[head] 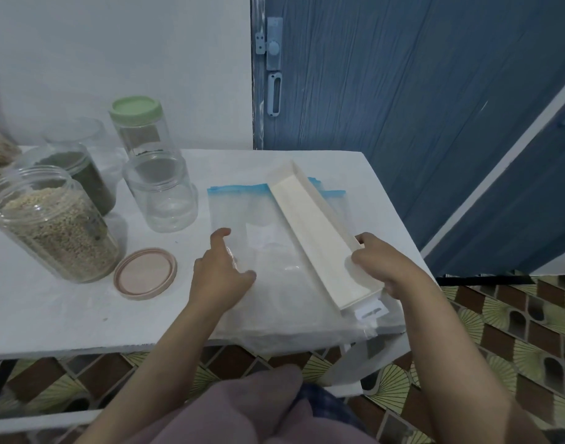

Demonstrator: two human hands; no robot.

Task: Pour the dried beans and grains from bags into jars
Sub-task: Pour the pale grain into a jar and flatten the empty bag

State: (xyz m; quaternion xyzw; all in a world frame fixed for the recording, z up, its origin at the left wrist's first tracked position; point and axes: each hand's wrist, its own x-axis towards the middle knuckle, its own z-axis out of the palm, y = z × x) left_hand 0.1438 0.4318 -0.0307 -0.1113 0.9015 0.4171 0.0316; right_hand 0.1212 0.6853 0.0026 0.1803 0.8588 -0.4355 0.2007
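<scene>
On the white table (50, 318) we have a flat, empty-looking clear zip bag (274, 251) with a blue seal strip along its far edge, and a long cream tray (319, 238) lying slantwise across its right half. Our right hand (382, 267) grips the near end of the tray, thumb curled over its rim and fingers wrapped round the outer side. Our left hand (220, 267) rests on the bag's left part with its fingers loosely bent, index finger lifted and pointing away from us; it pinches nothing that we can see, and it seems only to press the plastic flat. More clear plastic spills over the table's near edge below the bag, with a small white label beside the tray's near end.

To the left stand the jars. Nearest us is a wide open jar of pale grains (55, 229), nearly full, and just beside its base lies a pink lid (145, 273), rim up. Behind it is an open jar of dark green beans (82, 177). An empty open jar (161, 193) stands close to the bag's far left corner, and behind it a taller jar with a green lid (140, 126), almost empty. Another clear jar sits further back, its contents too faint to tell. A blue door (403, 91) stands behind the table
</scene>
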